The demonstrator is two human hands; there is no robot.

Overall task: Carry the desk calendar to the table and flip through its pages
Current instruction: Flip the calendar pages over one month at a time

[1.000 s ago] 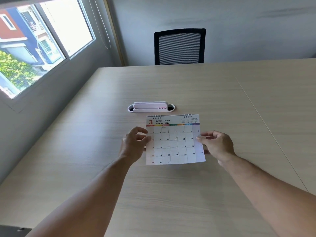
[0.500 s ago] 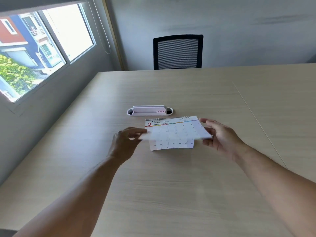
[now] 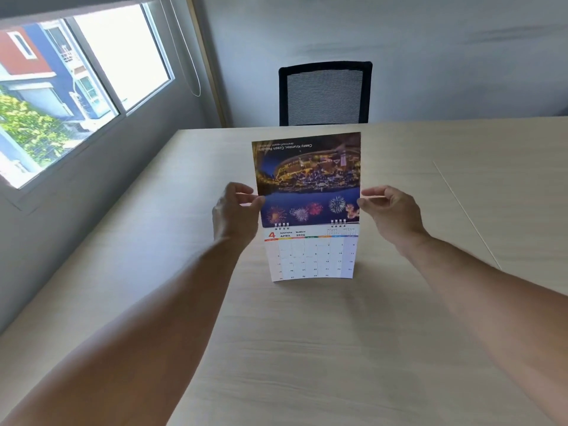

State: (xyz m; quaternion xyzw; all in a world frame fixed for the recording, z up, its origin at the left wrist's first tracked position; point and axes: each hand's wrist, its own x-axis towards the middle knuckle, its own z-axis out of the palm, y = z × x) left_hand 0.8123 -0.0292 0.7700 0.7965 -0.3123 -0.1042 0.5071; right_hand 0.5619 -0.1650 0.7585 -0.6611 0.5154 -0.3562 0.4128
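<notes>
Left fingers (image 3: pixel 249 199): thumb and fingertips pinched together on the left edge of the raised page, just above the wire rings.
Right fingers (image 3: pixel 367 199): pinched together on the right edge of the same page, level with the left.
Left hand (image 3: pixel 235 210): arm stretched forward over the table, wrist loose.
Right hand (image 3: pixel 392 212): mirrors the left, on the far side of the page.
Raised page (image 3: pixel 307 179): stands upright between the hands, showing an upside-down night photo of a town with fireworks.
Desk calendar (image 3: pixel 310 256): stands on the table near its middle, well in from every edge, the April grid facing the person, its lower edge on the wood.
Wire rings (image 3: pixel 338 223): two short sets at the fold, where the raised page hinges.
Table (image 3: pixel 307 348): pale wood, a black mesh chair (image 3: pixel 325 93) at its far edge, a window (image 3: pixel 61 87) on the left wall.
Step in hand: turning one page over the rings, I judge.
Doing it well: keep both hands level so the page rides the rings squarely, grip lightly, and lay it over the back without tipping the stand.
</notes>
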